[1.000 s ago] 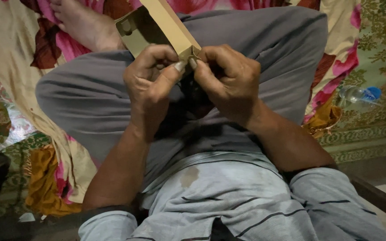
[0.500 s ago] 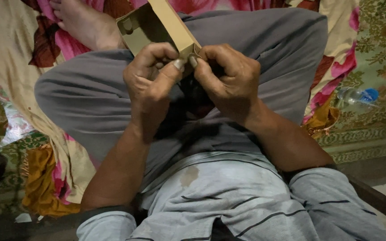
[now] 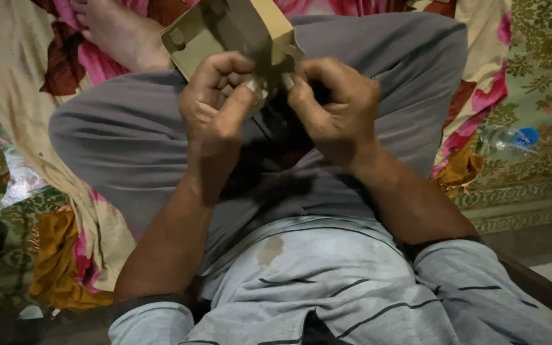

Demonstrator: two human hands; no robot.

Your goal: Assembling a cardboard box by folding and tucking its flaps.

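Tilted a touch further over since a moment ago, cardboard box (image 3: 237,32) above the crossed grey-trousered legs (image 3: 129,134), pinched at its near corner by left hand (image 3: 215,105) and right hand (image 3: 337,108) alike (thumbs almost meeting), bare foot (image 3: 113,29) just behind, plastic bottle (image 3: 509,138) well off right.
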